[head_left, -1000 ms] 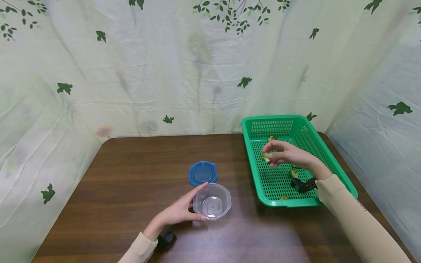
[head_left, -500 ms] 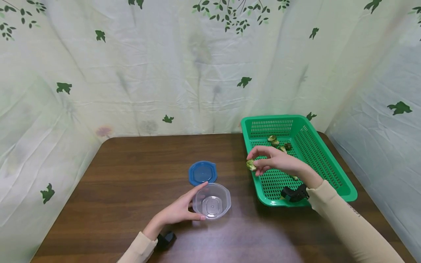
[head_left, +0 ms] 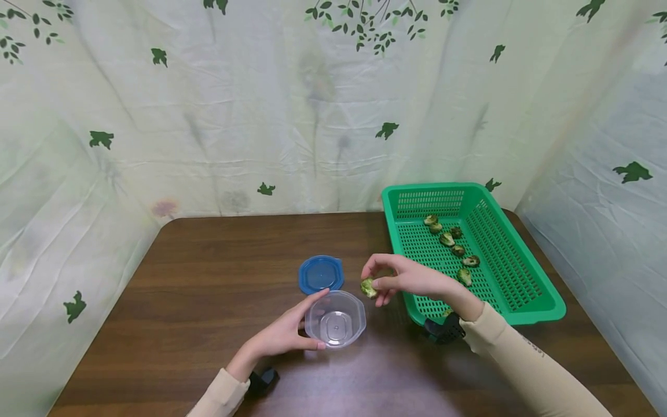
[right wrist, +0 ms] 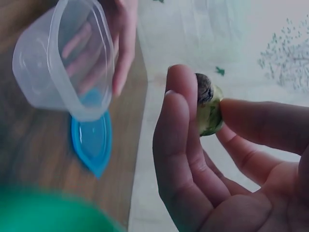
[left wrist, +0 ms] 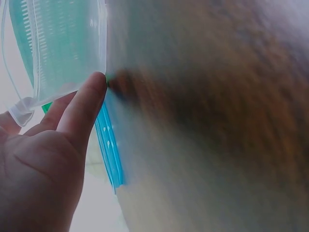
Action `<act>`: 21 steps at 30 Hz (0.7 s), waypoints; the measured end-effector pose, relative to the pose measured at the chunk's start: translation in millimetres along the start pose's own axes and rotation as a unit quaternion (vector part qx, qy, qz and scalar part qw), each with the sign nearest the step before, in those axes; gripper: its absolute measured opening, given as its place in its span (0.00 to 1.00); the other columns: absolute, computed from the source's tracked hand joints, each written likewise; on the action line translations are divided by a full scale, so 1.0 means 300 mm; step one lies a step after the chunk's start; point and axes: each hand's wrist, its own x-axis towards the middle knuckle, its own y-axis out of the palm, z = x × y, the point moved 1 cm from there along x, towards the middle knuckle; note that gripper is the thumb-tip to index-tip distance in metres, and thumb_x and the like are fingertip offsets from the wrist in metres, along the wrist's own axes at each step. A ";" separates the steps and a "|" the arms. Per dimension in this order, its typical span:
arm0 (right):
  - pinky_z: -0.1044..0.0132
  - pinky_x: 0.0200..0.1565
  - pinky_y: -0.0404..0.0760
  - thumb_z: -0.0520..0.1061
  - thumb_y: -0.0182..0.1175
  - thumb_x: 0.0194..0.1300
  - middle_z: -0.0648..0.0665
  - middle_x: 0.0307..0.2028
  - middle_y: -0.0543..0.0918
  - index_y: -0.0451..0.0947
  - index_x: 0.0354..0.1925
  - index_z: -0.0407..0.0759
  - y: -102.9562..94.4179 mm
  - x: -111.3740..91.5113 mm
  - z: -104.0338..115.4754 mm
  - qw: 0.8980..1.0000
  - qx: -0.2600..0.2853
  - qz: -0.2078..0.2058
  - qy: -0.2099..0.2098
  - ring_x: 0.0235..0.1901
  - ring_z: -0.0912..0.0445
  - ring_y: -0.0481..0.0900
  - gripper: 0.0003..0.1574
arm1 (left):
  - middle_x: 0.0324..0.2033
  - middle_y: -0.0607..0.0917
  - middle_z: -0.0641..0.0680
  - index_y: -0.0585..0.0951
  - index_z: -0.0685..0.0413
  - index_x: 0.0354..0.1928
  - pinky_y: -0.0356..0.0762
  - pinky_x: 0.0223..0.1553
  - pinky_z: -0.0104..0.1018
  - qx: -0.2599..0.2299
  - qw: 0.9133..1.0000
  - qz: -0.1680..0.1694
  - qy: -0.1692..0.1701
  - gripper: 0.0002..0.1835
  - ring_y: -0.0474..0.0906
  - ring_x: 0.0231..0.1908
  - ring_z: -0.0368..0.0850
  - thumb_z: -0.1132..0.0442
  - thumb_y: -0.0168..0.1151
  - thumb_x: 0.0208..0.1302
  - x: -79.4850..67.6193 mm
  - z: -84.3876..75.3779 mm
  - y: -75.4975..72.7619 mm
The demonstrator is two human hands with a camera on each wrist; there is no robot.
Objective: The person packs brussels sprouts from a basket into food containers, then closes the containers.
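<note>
The right hand's [head_left: 409, 279] fingers pinch a small round green-and-brown vegetable piece [head_left: 368, 288] in the air, near the rim of a clear plastic tub [head_left: 336, 329] that the left hand [head_left: 281, 334] grips with widely spread fingers. A flat blue plastic lid [head_left: 321, 274] lies behind the tub on the brown wooden tabletop [head_left: 208, 278]; rightward, a green slotted plastic basket [head_left: 513, 284] holds several similar scattered pieces [head_left: 447, 238].

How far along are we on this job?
Done: the blue lid lies off the clear container, which the left hand holds.
In hand: the right hand pinches one vegetable piece just right of the container.
Remaining, apparently: filling, since no piece shows in the container and more pieces lie in the green basket.
</note>
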 end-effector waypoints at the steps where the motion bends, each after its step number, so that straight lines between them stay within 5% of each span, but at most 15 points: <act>1: 0.54 0.35 0.83 0.35 0.53 0.69 0.35 0.41 0.75 0.71 0.48 0.33 0.011 0.005 -0.001 1.000 -0.001 0.000 -0.002 0.32 0.36 0.81 0.10 | 0.69 0.58 0.59 0.51 0.55 0.74 0.70 0.57 0.44 0.000 1.000 0.000 -0.001 0.52 0.63 0.63 0.58 0.59 0.74 0.53 0.000 0.001 0.001; 21: 0.57 0.29 0.83 0.30 0.53 0.65 0.43 0.40 0.75 0.73 0.45 0.36 0.201 0.094 -0.070 0.999 -0.046 -0.025 -0.004 0.26 0.51 0.83 0.10 | 0.71 0.54 0.58 0.51 0.53 0.74 0.70 0.57 0.48 0.000 1.000 -0.001 -0.018 0.51 0.61 0.64 0.56 0.58 0.73 0.55 -0.003 -0.004 0.003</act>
